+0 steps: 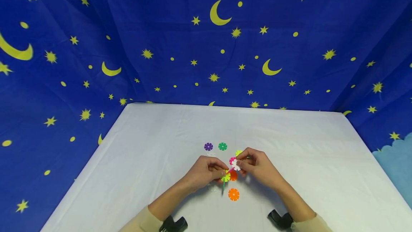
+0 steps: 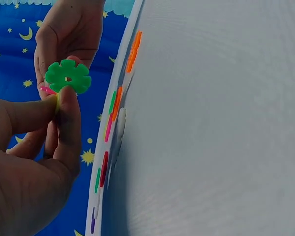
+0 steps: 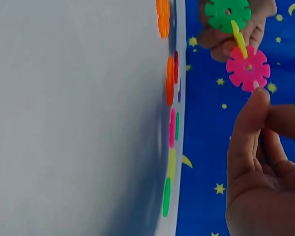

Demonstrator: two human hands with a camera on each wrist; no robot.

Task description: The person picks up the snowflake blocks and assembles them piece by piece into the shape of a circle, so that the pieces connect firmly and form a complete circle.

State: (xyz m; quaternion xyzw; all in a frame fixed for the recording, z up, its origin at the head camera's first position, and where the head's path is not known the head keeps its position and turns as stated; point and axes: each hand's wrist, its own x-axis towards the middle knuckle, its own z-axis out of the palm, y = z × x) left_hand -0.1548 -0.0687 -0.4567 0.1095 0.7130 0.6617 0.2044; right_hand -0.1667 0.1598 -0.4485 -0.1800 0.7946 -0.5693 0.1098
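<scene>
Above the table, both hands hold a small chain of slotted, flower-shaped plastic discs. My left hand [image 1: 206, 171] pinches the yellow disc [image 1: 226, 177] between thumb and fingertips. Joined edge-on to the yellow one are a green disc [image 2: 69, 76] and a pink disc [image 3: 248, 69]. My right hand [image 1: 260, 165] pinches a white disc [image 1: 236, 165], whose edge meets a slot of the pink disc. How deep it sits there is hidden by the fingertip.
On the white table [image 1: 145, 135] lie an orange disc [image 1: 233, 194], a red-orange disc [image 1: 233, 175], a purple disc [image 1: 208, 146] and a green disc [image 1: 222, 146]. More discs lie partly hidden near the hands. Behind hangs a blue curtain [image 1: 180, 38] with moons and stars.
</scene>
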